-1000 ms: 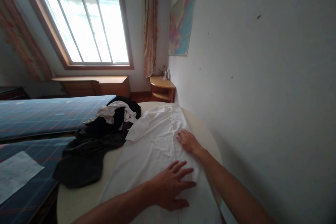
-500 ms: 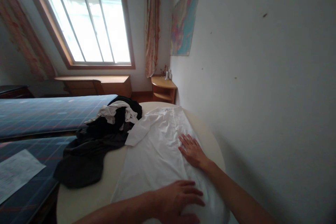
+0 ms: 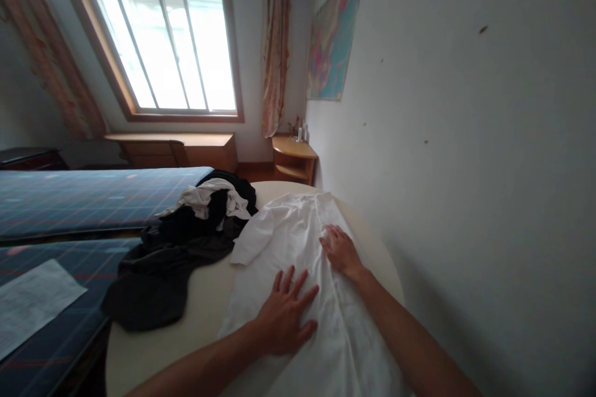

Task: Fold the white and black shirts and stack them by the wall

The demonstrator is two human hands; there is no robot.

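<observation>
A white short-sleeved shirt (image 3: 279, 242) lies lengthwise on a round cream table (image 3: 153, 353), its collar end away from me and one sleeve out to the left. My left hand (image 3: 288, 313) rests palm down on the middle of the shirt, fingers spread. Farther up, my right hand (image 3: 341, 249) has its fingers curled in and gripping a bit of cloth along the shirt's right-hand part. Small creases run through the fabric between the hands. The shirt's lower end reaches past the bottom of the view.
A heap of dark and white clothes (image 3: 186, 242) lies on the table's left edge. Beyond it are blue plaid mattresses (image 3: 93, 198), with a paper sheet (image 3: 37, 298) on the nearer one. A white wall (image 3: 465, 198) stands close on the right. A corner shelf (image 3: 295, 147) is at the back.
My left hand has moved forward and left, from the near part of the shirt to its middle. My right hand's flat fingers have curled onto the cloth. The view has shifted slightly.
</observation>
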